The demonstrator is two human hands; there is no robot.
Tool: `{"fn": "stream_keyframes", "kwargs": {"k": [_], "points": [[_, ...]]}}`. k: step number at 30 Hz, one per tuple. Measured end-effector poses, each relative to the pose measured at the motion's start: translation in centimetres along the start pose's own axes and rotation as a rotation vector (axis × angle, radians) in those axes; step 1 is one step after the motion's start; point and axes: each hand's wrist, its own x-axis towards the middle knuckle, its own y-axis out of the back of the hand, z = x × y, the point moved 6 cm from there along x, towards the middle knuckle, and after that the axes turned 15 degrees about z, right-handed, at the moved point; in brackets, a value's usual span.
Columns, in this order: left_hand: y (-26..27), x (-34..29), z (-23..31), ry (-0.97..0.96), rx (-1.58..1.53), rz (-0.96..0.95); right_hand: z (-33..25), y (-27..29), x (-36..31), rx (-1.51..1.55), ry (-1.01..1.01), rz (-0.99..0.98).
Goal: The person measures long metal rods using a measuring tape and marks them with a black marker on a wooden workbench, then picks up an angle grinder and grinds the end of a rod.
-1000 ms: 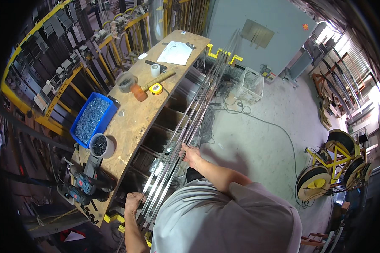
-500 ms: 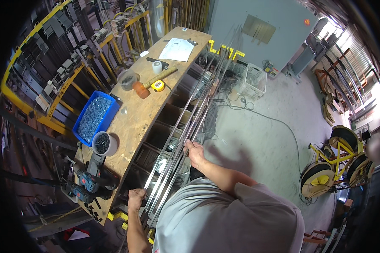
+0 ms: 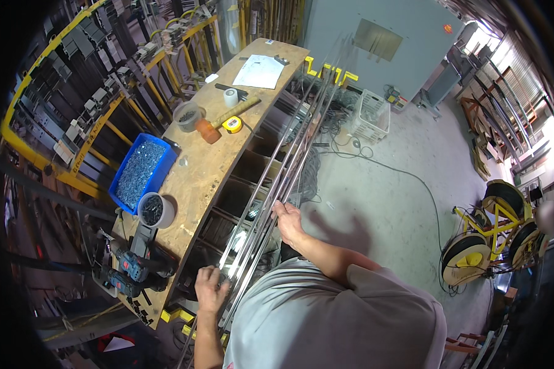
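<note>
Several long, thin, shiny metal bars (image 3: pixel 252 234) run side by side past the bench, from beside my body toward the grey cabinet. My right hand (image 3: pixel 288 222) is closed at their right side, thumb and fingers pinching a bar's edge. Over the left side of the bars is my left hand (image 3: pixel 211 289), its fingers bent but apart, with nothing visibly gripped. Yellow rests (image 3: pixel 178 315) show below the near end of the bars, and more yellow brackets (image 3: pixel 329 72) at the far end.
The wooden bench (image 3: pixel 194 166) on my left carries a blue bin (image 3: pixel 160 173) of small metal parts, tubs, a mallet (image 3: pixel 209 131), a tape measure (image 3: pixel 232 125), paper (image 3: pixel 258 72) and cordless drills (image 3: pixel 129 264). A white crate (image 3: pixel 370 117), cable and strap reels (image 3: pixel 466 259) stand on the floor.
My left hand has loosened from a fist and moved slightly right and forward over the bars. My right hand stays at nearly the same spot on them.
</note>
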Motion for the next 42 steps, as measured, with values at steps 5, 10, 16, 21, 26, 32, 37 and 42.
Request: {"fn": "stream_keyframes", "kwargs": {"k": [5,10,16,21,26,32,37,42], "points": [[-3.2,-1.0,-1.2,0.006,0.056,-0.130,1.7,-1.0,1.0,0.003,-0.130,-0.046],[-4.2,-2.0,-2.6,0.044,0.058,-0.134,3.2,-0.6,1.8,-0.201,-0.156,-0.065],[-4.0,-1.9,-2.8,0.074,0.012,-0.063,3.8,-0.4,2.2,-0.252,-0.225,-0.123],[-3.4,-1.8,-2.5,0.100,0.030,-0.028,2.1,-0.1,1.2,-0.380,-0.238,-0.112],[-3.2,-0.6,-1.5,0.109,0.044,-0.004,1.3,0.9,2.8,-0.367,-0.229,-0.066],[-2.6,2.0,1.2,0.211,0.077,0.157,-4.8,0.6,10.8,-0.528,0.539,0.077],[-4.9,4.4,4.6,0.354,0.121,0.192,-16.4,-12.3,17.5,-0.488,0.877,-0.257],[-10.2,10.6,8.9,0.478,0.144,0.224,-22.9,-26.1,31.8,-0.796,1.132,-0.229]]}}
